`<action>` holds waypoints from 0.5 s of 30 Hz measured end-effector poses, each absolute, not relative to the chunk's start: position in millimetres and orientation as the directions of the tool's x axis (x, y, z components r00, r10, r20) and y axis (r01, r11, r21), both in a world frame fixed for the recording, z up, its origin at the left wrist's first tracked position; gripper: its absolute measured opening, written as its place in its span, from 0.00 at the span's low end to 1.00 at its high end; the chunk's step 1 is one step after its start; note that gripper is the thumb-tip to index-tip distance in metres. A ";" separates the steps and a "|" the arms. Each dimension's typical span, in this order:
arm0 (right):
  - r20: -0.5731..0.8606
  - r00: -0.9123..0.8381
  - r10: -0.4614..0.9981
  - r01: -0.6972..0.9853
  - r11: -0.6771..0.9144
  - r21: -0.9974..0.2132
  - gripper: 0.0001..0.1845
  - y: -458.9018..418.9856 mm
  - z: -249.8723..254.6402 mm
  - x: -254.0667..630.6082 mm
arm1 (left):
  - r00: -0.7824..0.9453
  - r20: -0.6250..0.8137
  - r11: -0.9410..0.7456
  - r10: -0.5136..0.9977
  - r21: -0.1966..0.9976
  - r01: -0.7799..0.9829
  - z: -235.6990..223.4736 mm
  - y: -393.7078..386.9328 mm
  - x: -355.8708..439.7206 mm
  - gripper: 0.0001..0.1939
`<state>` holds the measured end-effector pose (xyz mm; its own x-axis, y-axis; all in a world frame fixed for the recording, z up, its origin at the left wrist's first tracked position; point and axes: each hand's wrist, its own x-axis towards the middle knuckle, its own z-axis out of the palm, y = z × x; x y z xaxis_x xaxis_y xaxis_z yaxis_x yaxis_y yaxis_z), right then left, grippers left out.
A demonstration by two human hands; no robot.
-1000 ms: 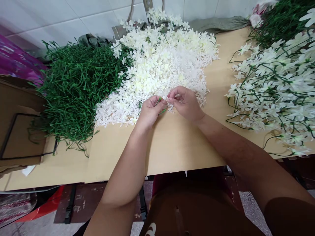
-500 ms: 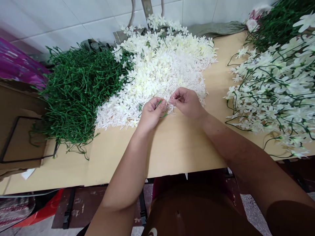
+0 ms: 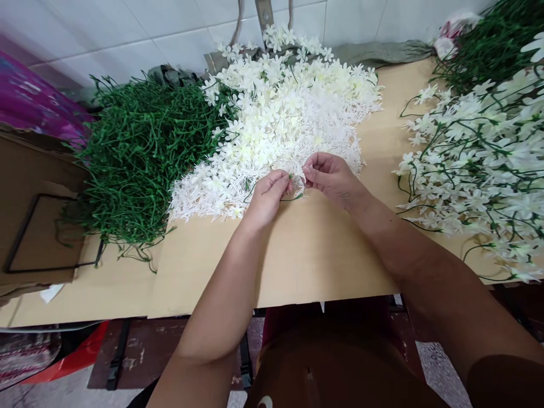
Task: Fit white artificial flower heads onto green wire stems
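My left hand is closed in a pinch on a green artificial stem, whose lower end curves out to the right beneath the fingers. A short way to the right, my right hand pinches a thin white piece, too small to make out fully; it looks like the white stamens nearby. The fingertips of the two hands are apart. Just beyond them spreads a heap of white artificial flowers with a mass of thin white stamens at its near and right sides.
A big pile of green stems lies on the left, beside a cardboard box and a black wire frame. On the right are white flowers on stems, with more green stems behind. Cardboard covers the table; a tiled wall stands behind.
My hands have drawn slightly farther apart, the right one shifting right with its fingertips. The whole view has shifted a little; the piles look the same.
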<state>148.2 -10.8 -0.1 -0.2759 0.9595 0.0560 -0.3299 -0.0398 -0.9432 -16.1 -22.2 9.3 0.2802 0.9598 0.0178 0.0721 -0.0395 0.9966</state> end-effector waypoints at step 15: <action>0.089 -0.242 0.966 -0.277 0.020 -0.961 0.25 -10.7 5.4 149.9 | 0.341 -0.006 -0.001 0.940 1.000 0.019 10.5 -23.8 -16.2 0.20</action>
<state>149.9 -10.7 5.4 -0.2415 0.9663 0.0895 -0.2766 0.0198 -0.9608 -16.2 -23.8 10.5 0.3405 0.9402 -0.0060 0.0190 -0.0005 0.9998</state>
